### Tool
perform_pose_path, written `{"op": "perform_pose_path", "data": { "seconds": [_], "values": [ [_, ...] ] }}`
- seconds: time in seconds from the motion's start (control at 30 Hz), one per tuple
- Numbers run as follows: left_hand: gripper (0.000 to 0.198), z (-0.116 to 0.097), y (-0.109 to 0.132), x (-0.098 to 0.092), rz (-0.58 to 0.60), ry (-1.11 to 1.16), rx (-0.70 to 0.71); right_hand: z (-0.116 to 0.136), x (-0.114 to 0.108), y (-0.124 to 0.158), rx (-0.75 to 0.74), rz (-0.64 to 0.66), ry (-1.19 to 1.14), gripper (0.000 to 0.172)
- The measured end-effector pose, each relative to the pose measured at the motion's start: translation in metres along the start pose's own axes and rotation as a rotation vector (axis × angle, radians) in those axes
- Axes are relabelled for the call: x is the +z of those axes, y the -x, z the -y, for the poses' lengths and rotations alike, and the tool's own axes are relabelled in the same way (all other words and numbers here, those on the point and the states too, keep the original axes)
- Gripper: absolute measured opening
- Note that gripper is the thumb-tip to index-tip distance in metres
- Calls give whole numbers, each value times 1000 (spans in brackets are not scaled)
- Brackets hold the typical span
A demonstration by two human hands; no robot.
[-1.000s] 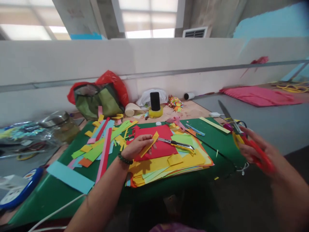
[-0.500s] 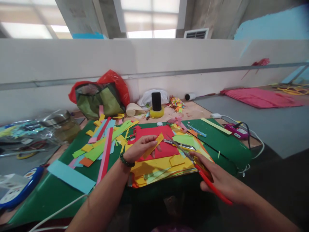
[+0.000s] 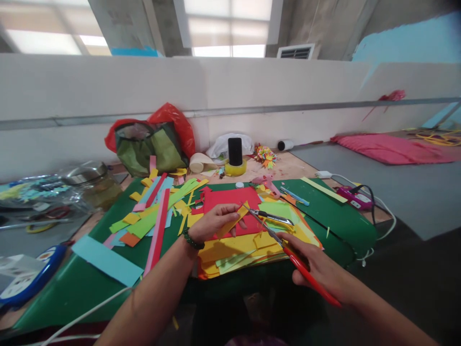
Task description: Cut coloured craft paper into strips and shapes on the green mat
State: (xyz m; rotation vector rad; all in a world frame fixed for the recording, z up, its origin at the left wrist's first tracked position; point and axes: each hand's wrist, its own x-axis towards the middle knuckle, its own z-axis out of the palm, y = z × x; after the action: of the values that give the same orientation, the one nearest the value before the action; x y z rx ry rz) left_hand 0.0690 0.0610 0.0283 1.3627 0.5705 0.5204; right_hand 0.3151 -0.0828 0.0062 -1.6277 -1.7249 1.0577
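Observation:
My left hand pinches a folded yellow paper strip above a red paper sheet. Red-handled scissors are gripped in my right hand, their blade tips at the strip's upper end. Just behind the blades lies a utility knife. Under both hands is a stack of yellow and green paper on the green mat.
Coloured strips and a blue strip lie on the left. Behind stand a green bag and a phone by yellow tape. A glue gun and a purple box are further right.
The scissor blades look closer together at the yellow strip. A small yellow scrap now shows below the mat's front edge. The view has shifted slightly.

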Motion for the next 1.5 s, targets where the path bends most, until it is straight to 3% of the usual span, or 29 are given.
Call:
{"op": "perform_pose_path", "data": {
  "seconds": [0.33,0.63,0.97,1.07,1.2,1.3,1.4,1.5],
  "values": [
    [43,6,-2,-2,28,41,-14,20,-6,-2,-17,8,48,79],
    [42,6,-2,-1,40,34,-22,2,-1,-3,-34,-7,14,75],
    [38,9,-3,-4,55,34,-28,4,5,-6,9,15,-31,64],
    [36,10,-3,-3,57,41,-23,0,6,-7,-5,-37,-39,62],
    [35,10,-4,-5,-7,89,-20,-10,-21,-12,-29,-344,195,59],
    [32,9,-7,-11,-135,195,-6,-25,-62,-21,144,-565,554,55],
    [24,8,-11,-19,-337,324,27,-46,-101,-34,369,-523,845,57],
    [19,7,-15,-28,-492,413,59,-67,-120,-47,471,-468,898,54]
  ]
}}
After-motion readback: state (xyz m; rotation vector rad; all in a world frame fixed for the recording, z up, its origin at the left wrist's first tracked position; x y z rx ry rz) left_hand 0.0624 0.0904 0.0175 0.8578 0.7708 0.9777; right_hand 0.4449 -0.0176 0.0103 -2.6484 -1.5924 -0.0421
